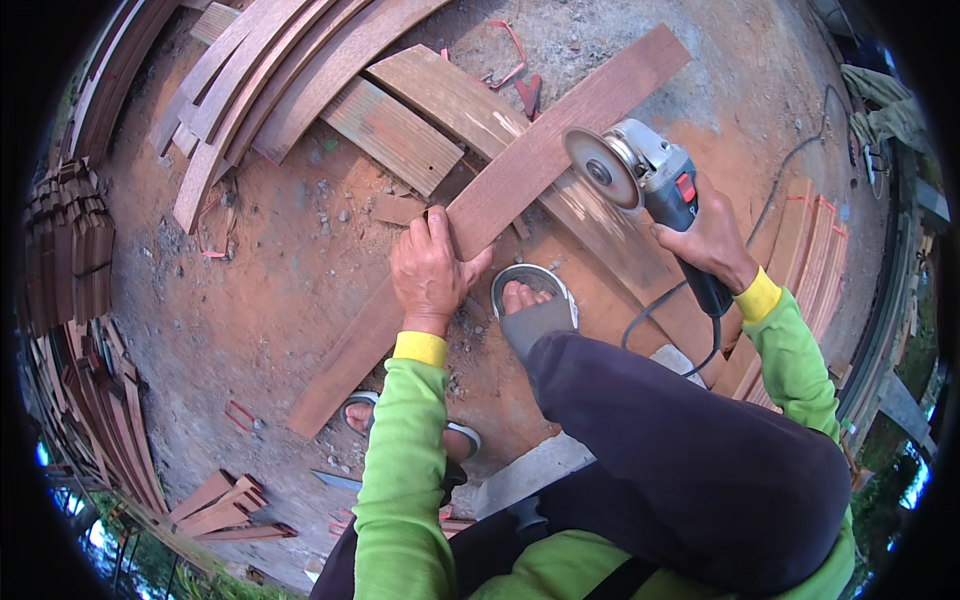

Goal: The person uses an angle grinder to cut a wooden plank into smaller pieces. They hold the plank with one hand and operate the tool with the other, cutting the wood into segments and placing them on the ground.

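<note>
A long reddish-brown wooden board (575,135) slants from lower left to upper right, lying across other planks. My left hand (430,268) grips it near the middle, fingers over the far edge and thumb stretched along its face. In my right hand (715,235) is an angle grinder (668,175) with a dark body, grey metal head and red switch. My fingers are wrapped round its body; those underneath are hidden. The grinder's round disc (603,170) is close to the board's right edge; I cannot tell whether they touch.
Beneath the board a pale-streaked plank (610,225) slants to the lower right. The black cord (690,370) loops beside my right forearm. My sandalled foot (530,300) is close to the board. Curved boards (300,75) lie upper left, stacked planks (815,265) at right, wood piles (70,245) far left.
</note>
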### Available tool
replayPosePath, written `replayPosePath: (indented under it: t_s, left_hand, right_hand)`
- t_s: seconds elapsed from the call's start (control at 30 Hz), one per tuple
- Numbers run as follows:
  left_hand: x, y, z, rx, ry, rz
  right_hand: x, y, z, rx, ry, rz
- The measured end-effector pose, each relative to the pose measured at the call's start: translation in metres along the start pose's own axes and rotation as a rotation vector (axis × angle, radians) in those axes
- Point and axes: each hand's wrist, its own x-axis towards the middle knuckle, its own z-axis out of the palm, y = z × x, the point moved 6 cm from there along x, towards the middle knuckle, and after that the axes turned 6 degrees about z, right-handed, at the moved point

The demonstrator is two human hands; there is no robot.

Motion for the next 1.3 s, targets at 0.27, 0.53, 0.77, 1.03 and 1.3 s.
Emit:
replayPosePath:
  t_s: [0.27, 0.53, 0.77, 1.03, 1.3]
  left_hand:
    - [-0.0019, -0.0018, 0.0018, 0.005, 0.021, -0.003]
    - [-0.0016, -0.0016, 0.0017, -0.004, 0.057, 0.009]
    - [-0.0009, 0.0004, 0.0016, -0.015, 0.044, -0.003]
    - [-0.0016, -0.0012, 0.0025, -0.009, 0.032, -0.009]
    - [-0.0009, -0.0003, 0.0015, 0.002, 0.038, -0.007]
  right_hand:
    - [0.0002, 0.0005, 0.0030, -0.014, -0.010, -0.014]
    - [0.0012, -0.0020, 0.0065, -0.038, -0.026, -0.043]
    - [0.0019, -0.0009, 0.0061, -0.036, -0.022, -0.070]
    - [0.0023, -0.0028, 0.0064, -0.055, -0.035, -0.067]
    - [0.0031, 0.0006, 0.0079, -0.060, -0.027, -0.080]
